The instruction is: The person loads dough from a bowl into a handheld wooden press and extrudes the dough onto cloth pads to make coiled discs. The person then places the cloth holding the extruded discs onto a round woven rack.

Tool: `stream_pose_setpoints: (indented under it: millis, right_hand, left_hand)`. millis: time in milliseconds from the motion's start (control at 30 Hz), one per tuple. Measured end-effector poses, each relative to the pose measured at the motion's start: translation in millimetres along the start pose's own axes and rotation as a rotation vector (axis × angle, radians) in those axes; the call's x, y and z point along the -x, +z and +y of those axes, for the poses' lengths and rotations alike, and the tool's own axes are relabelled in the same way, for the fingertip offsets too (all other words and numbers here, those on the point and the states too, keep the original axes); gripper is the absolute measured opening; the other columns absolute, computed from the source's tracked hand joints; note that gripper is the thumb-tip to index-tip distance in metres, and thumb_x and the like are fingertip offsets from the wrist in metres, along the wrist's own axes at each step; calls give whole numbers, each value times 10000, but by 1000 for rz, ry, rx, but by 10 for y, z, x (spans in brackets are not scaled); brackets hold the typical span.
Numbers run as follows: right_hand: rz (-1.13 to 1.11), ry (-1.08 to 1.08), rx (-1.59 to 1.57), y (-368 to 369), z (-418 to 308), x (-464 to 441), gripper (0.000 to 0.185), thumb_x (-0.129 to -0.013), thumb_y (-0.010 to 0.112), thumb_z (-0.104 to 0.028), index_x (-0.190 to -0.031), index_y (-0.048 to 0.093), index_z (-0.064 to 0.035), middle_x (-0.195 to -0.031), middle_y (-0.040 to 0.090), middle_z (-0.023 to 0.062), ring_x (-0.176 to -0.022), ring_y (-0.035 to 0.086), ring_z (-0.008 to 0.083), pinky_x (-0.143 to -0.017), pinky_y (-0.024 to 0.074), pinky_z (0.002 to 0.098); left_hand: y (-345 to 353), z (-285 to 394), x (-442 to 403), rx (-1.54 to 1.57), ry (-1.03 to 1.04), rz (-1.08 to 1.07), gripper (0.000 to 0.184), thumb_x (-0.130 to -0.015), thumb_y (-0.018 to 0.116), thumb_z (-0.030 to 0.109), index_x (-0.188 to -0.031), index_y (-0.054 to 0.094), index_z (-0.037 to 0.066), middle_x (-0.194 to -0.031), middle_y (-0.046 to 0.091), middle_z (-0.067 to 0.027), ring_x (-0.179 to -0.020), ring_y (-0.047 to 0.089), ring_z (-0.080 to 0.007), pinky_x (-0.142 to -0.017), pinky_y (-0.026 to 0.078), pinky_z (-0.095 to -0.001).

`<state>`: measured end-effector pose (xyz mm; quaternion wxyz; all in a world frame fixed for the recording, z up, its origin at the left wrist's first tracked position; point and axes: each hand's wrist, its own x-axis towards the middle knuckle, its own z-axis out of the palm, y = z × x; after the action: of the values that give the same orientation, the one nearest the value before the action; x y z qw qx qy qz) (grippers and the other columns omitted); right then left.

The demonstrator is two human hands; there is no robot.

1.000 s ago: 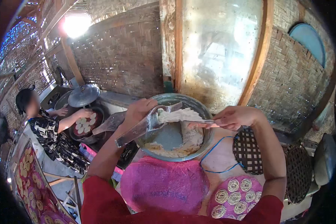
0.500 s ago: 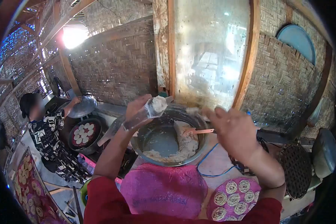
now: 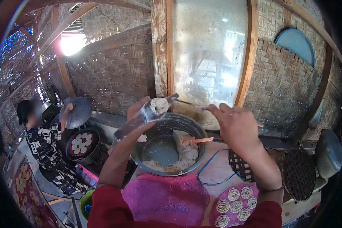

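My left hand (image 3: 137, 108) grips a long tube-shaped press (image 3: 132, 125), tilted up to the right over the basin. White dough (image 3: 160, 105) fills the opening near its upper end. My right hand (image 3: 237, 123) is closed round a thin stick-like tool (image 3: 192, 103), whose far tip reaches the press's upper end; I cannot tell if they touch. Below stands a large metal basin (image 3: 170, 173) with pale dough (image 3: 186, 155) along its right and front sides. An orange-handled scoop (image 3: 203, 140) rests in that dough.
A pink cloth-covered pad (image 3: 165, 199) lies before me, and a round pink mat (image 3: 236, 206) with coiled noodle-like discs beside it. Blue cord (image 3: 213, 183) crosses the table. Dark woven trays (image 3: 298, 174) stand right. At left, a person (image 3: 45, 148) lifts a lid (image 3: 79, 113) near a pan (image 3: 81, 144).
The right hand's tool has swung so its tip now meets or nears the press's upper end. At left, the other person's lid is raised and tilted more upright.
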<state>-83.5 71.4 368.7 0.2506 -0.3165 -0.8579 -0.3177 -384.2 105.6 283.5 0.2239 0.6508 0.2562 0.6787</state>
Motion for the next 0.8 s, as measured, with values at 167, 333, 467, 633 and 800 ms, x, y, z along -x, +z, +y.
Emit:
stream_pose_setpoints:
  millis: [167,333,467,633,800]
  right_hand:
    - [-50,-3,95,18,-143,-76,351,-745,548,-98,-1090,606,-131,-789,583,17,-644,620,194,-557,477,324]
    - [-29,-156,74,293,-314,-113,327,-748,557,-116,-1071,602,-126,-776,568,15,-649,612,187,-565,472,318]
    - [-19,-137,83,87,-187,40,257,-773,550,-141,-1018,610,-98,-758,573,29,-667,611,162,-569,471,289]
    - [15,-88,69,-42,-33,18,215,-764,547,-128,-969,604,-97,-766,576,20,-687,614,164,-581,471,302]
    - [0,-154,58,331,-302,-40,181,-764,551,-138,-930,600,-83,-780,590,25,-662,613,175,-577,468,294]
  left_hand:
    - [82,-117,-149,-1,19,-154,321,-712,737,74,-982,573,15,-868,588,-25,-806,544,-74,-715,443,-236]
    - [437,224,-169,-721,113,-265,288,-690,751,188,-884,583,58,-790,577,-68,-740,580,-177,-674,459,-298]
    - [55,-230,-167,-500,60,-184,326,-662,743,245,-877,562,78,-767,549,-93,-739,577,-302,-648,459,-331]
    - [180,70,-230,-1134,46,-249,346,-744,749,248,-954,574,35,-910,623,-53,-820,622,-174,-713,499,-303]
    - [419,2,-138,-811,237,-180,343,-650,758,221,-899,564,88,-786,573,-86,-750,600,-281,-647,469,-332]
